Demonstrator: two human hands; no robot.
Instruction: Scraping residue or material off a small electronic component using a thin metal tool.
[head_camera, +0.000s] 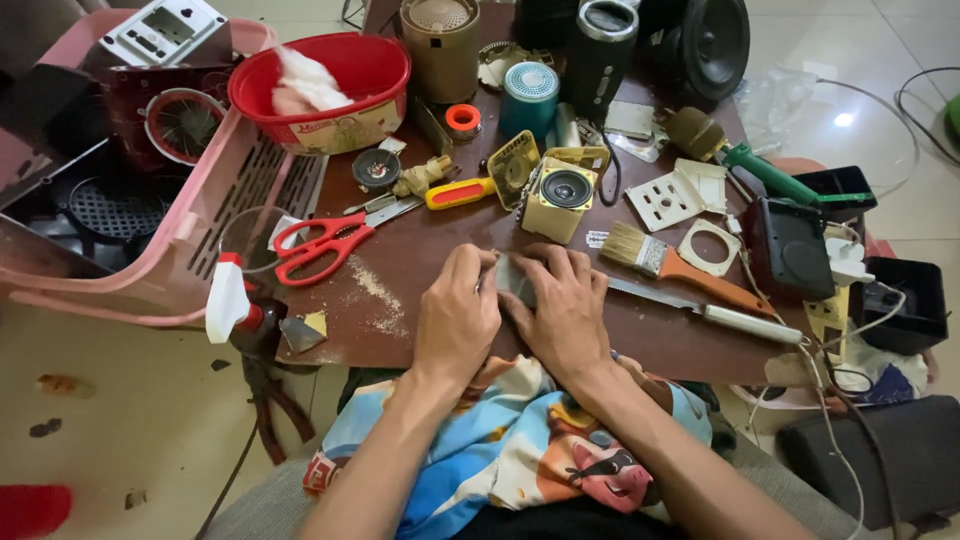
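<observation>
My left hand (458, 315) and my right hand (562, 310) rest side by side on the near edge of a dark brown table (420, 250). Both press on a small flat grey piece (512, 280) that lies between them, mostly hidden under the fingers. Just beyond my fingertips stands a small yellow speaker box (558, 198) with a round black cone. Pale sawdust (375, 295) is scattered on the table left of my left hand.
Red scissors (325, 243), an orange-handled screwdriver (458, 192), a paintbrush (670, 265) and a small saw (710, 310) lie around. A red bowl (320, 80), several speakers and a pink basket (180, 240) crowd the back and left. Black boxes (800, 245) sit right.
</observation>
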